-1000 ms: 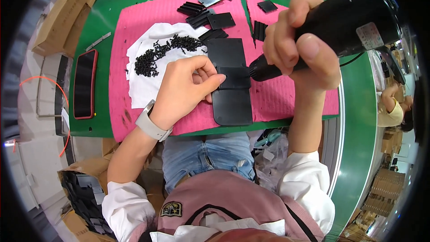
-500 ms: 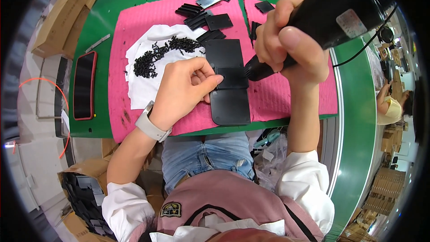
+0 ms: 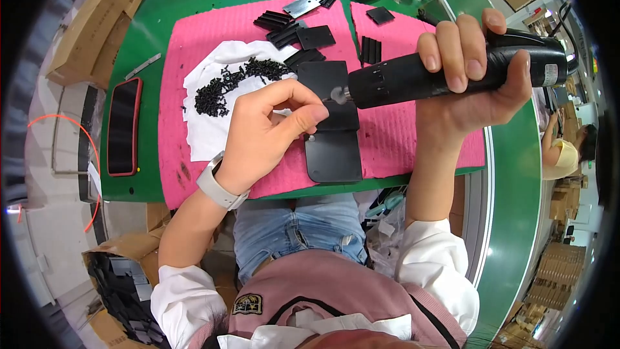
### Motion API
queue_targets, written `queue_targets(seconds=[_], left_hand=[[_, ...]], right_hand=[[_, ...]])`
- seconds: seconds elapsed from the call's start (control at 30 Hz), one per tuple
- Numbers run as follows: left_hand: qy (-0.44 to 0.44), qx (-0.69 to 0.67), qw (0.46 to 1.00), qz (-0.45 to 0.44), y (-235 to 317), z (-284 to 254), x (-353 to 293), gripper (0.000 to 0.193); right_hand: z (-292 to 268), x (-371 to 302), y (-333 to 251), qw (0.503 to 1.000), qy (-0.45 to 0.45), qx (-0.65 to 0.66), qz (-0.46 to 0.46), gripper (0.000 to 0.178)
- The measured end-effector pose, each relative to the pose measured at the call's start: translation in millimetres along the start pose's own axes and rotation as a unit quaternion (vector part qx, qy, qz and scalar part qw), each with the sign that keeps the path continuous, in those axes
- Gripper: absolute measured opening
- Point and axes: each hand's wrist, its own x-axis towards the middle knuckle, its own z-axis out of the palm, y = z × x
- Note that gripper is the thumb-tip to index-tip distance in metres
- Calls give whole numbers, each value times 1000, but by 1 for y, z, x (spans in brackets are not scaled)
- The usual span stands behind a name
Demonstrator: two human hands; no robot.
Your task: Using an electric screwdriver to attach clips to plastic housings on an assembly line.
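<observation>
My right hand (image 3: pixel 465 84) grips a black electric screwdriver (image 3: pixel 400 82), held nearly level with its tip pointing left. Thumb and forefinger of my left hand (image 3: pixel 271 123) are pinched together just beside that tip; anything between them is too small to make out. Beneath both lies a flat black plastic casing (image 3: pixel 332 155) with a separate middle panel (image 3: pixel 339 118), partly covered by my left fingers. To the left, a pile of small black screws (image 3: pixel 212 98) rests on a white cloth (image 3: pixel 203 139).
A pink foam mat (image 3: pixel 413 148) covers part of the green table (image 3: pixel 145 32). Black ribbed pieces (image 3: pixel 371 50) and flat black plates (image 3: pixel 316 37) lie beyond the casing. A red-edged phone (image 3: pixel 124 126) lies at the left. Another person (image 3: pixel 558 152) is far right.
The screwdriver has swung from a steep tilt to nearly level, and its tip has risen off the casing toward my left fingertips. My left hand stays pinched, slightly shifted.
</observation>
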Motion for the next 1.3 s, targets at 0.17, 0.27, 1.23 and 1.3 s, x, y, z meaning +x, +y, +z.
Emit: queue_targets(seconds=[0.17,0.27,1.23,1.3], left_hand=[[-7,-38,999,-18,0,-2,2,10],[-4,-52,998,-31,-3,-5,1,11],[-68,106,982,-141,-11,-6,2,53],[-87,36,982,-166,-16,-8,7,58]], right_hand=[[0,-2,4,1000,2,-2,1,34],[1,-3,6,1000,-10,2,3,34],[24,-5,22,962,15,-252,102,27],[32,1,25,950,-20,-284,124,23]])
